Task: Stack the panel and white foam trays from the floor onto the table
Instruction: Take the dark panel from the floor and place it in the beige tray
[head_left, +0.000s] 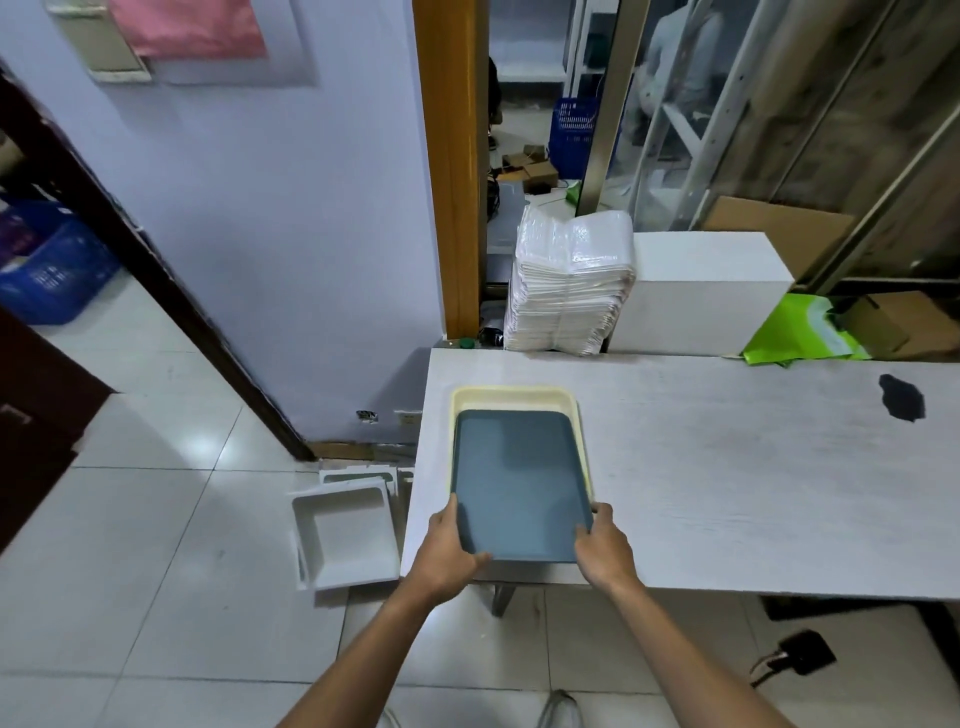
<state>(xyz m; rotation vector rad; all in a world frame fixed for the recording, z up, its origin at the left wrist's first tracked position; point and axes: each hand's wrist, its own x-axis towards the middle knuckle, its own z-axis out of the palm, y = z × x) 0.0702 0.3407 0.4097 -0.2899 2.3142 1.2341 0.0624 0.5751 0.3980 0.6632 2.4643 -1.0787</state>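
While the grey-blue panel (519, 483) is gripped at its near corners, it is held flat over a cream tray (514, 397) on the white table (727, 467), near the table's left end. Its near left corner is clamped by the left hand (448, 553), thumb on top, fingers underneath. Its near right corner is clamped by the right hand (602, 548) the same way. Whether the panel's far end is touching the cream tray cannot be told. Just left of the left hand and lower, white foam trays (345, 535) are seen on the tiled floor (156, 571), leaning against the table's side. Well beyond the grip, a wrapped stack of white sheets (569, 280) is seen at the table's far edge, a white box (701, 291) beside it.
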